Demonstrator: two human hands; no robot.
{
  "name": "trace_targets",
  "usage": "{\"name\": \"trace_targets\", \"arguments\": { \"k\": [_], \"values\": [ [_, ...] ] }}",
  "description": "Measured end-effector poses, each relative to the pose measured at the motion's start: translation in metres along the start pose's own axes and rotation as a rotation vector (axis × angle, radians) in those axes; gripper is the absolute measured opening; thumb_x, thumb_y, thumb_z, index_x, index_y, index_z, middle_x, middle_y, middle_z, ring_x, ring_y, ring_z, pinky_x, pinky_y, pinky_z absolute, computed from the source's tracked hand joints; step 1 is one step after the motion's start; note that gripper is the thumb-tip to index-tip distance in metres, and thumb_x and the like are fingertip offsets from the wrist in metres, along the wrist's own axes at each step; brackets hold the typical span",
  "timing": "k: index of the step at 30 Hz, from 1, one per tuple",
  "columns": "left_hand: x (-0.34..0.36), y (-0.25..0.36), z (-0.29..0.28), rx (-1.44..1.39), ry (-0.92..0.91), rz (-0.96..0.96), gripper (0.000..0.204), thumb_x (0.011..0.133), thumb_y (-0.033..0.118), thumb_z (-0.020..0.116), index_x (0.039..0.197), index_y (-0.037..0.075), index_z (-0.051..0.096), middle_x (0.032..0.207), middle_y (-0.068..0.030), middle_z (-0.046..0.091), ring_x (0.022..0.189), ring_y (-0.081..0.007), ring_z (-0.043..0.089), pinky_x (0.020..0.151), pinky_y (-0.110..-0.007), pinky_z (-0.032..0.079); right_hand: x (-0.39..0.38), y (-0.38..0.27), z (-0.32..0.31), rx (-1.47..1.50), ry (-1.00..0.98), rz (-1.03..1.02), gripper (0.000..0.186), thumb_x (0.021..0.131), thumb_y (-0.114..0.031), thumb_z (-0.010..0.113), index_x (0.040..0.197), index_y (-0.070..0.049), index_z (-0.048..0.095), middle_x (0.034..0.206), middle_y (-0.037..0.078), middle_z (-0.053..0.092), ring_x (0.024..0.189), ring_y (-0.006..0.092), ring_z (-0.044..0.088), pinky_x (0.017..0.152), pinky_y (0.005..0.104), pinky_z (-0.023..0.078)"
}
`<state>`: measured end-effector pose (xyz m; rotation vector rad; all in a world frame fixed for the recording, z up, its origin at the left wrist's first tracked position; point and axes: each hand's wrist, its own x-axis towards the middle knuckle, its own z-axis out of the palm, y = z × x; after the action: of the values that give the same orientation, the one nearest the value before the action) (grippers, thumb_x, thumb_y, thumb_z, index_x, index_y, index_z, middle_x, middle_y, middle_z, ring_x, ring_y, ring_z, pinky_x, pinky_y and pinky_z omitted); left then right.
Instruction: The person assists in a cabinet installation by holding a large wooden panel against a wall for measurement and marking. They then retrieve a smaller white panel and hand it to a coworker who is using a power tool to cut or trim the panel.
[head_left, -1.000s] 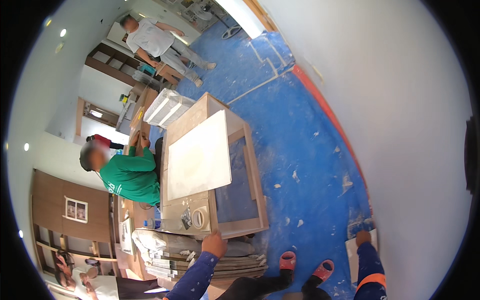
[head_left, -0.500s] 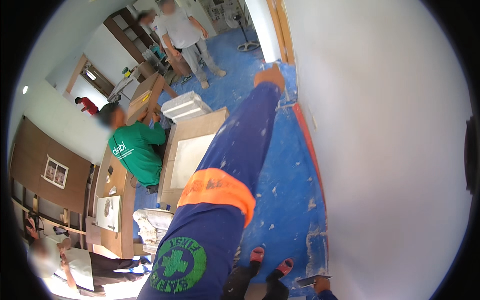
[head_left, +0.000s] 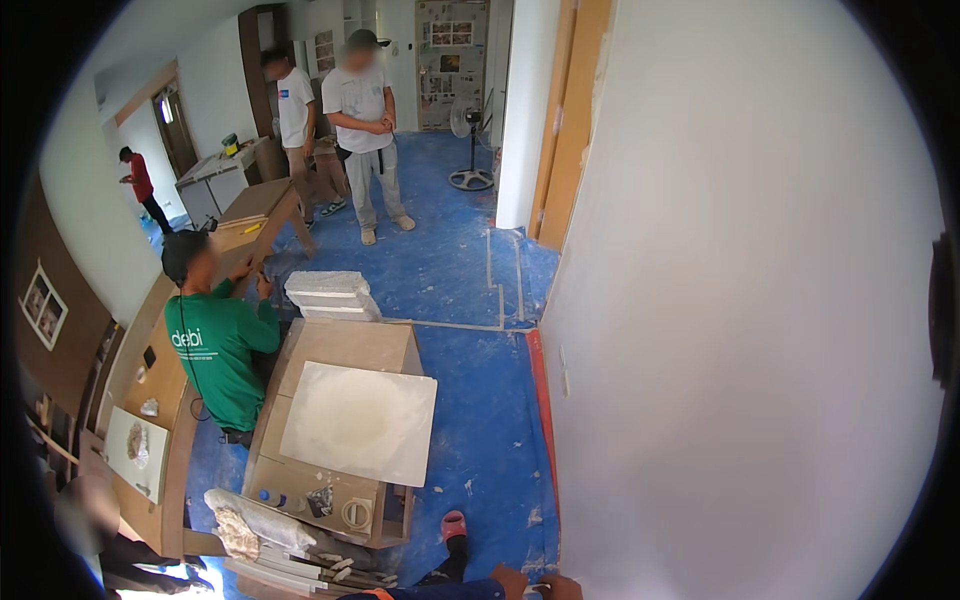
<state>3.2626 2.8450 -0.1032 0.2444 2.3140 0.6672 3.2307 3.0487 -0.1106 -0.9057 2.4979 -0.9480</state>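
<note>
At the lower edge, my left hand [head_left: 508, 580] is closed, its navy sleeve coming in from the left. Close to its right is my right hand [head_left: 560, 587], curled at the foot of the white wall [head_left: 740, 300]. A thin pale edge, likely part of the flat trowel [head_left: 535, 591], shows between the two hands. The picture's edge cuts off most of the trowel and the lower parts of both hands. Whatever my left fingers hold is hidden. My foot in a pink slipper [head_left: 454, 526] stands on the blue floor covering just beyond.
To the left stands a brown bench [head_left: 270, 440] bearing a white board [head_left: 360, 422], a tape roll [head_left: 355, 513] and a bottle. Stacked white blocks [head_left: 332, 295] lie beyond. A person in green [head_left: 230, 350] works alongside; others stand farther back near a fan [head_left: 470, 150].
My left arm has come down from its forward reach along the wall to beside my right hand. The view has tilted upright, and my right hand with the trowel sits lower in it.
</note>
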Motion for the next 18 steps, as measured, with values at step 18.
{"name": "trace_targets", "arguments": {
  "k": [18],
  "values": [
    [-0.027, -0.139, -0.389, -0.701, 1.111, -0.458, 0.037, 0.091, 0.031, 0.066, 0.104, -0.003, 0.071, 0.091, -0.0287, 0.070, 0.089, -0.0476, 0.067, 0.078, -0.049, 0.054, 0.488, -0.037, -0.131, 0.147, 0.231, 0.109, 0.047, 0.096, -0.030, 0.064, 0.127, 0.004, 0.062, 0.125, 0.025, 0.066, 0.120, 0.0340, 0.063, 0.103, 0.0397, 0.048]
  ]
}}
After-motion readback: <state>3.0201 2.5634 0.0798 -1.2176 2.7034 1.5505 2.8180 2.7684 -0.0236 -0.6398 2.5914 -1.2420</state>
